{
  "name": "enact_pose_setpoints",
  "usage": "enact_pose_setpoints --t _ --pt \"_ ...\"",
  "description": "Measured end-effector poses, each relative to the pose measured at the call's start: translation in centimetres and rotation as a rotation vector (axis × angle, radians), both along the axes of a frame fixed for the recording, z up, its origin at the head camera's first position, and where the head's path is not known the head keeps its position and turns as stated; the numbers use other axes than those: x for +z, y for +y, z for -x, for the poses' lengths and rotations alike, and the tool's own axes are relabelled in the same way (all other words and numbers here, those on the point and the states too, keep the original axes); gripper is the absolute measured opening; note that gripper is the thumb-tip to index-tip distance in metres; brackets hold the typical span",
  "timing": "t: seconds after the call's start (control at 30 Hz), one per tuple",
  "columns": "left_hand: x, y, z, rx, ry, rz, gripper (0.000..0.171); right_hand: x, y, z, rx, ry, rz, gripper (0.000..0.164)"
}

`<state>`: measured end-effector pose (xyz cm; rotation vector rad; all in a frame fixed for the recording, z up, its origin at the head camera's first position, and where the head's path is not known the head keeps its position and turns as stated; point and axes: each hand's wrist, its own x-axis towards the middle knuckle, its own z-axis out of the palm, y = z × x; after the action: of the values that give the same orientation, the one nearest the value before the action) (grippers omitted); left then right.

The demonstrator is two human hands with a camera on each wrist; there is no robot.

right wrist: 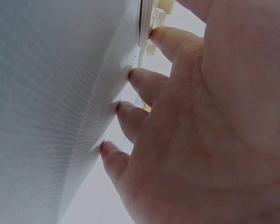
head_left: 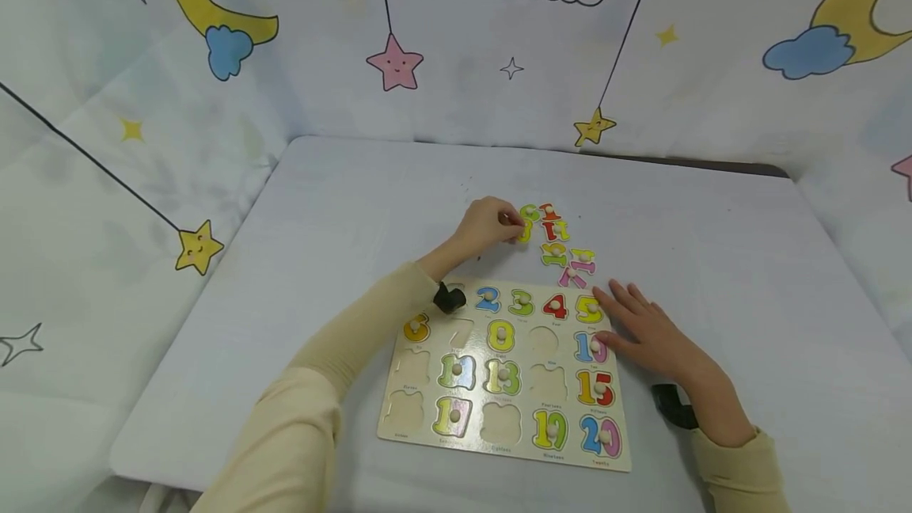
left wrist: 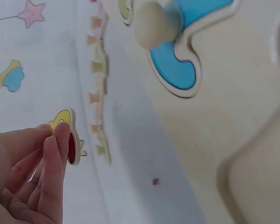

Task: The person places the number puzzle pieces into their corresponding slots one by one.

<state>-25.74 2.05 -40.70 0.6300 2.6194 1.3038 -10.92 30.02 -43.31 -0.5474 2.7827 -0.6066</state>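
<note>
My left hand (head_left: 492,224) pinches a yellow-and-red number piece (left wrist: 72,149) between thumb and fingers, just left of the loose pieces. In the left wrist view the piece stands on edge, and the fingers cover part of it. Below the left forearm lies a wooden number puzzle board (head_left: 527,394), some of its recesses filled and others bare. My right hand (head_left: 651,339) rests at the board's right edge with its fingers spread. Its thumb lies by the number 10 piece (head_left: 590,347), and in the right wrist view other fingertips touch the white tabletop.
Loose number pieces lie beyond the board, among them a red 1 (head_left: 549,213), a green piece (head_left: 530,213) and a pink 7 (head_left: 572,275). The white table (head_left: 712,260) reaches back to a printed curtain (head_left: 470,101).
</note>
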Motion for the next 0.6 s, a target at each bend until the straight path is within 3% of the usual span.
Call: enact_pose_setpoints --t 0.13,0.27,0.43,0.6 --pt "1.0 -1.2 -1.4 0.000 -0.004 -0.019 0.008 -0.1 0.1 0.1 0.000 0.000 -0.001 0.077" --pt "1.8 -2.7 -3.9 -0.025 -0.001 -0.052 0.006 -0.2 0.0 0.1 -0.001 -0.005 -0.004 0.076" --pt "2.7 -4.4 -8.6 -0.074 -0.016 -0.143 0.004 0.2 -0.1 0.1 0.005 -0.004 0.001 0.076" --pt "2.7 -5.1 -13.7 -0.071 -0.109 -0.196 0.004 0.0 0.0 0.2 0.004 -0.007 0.000 0.076"
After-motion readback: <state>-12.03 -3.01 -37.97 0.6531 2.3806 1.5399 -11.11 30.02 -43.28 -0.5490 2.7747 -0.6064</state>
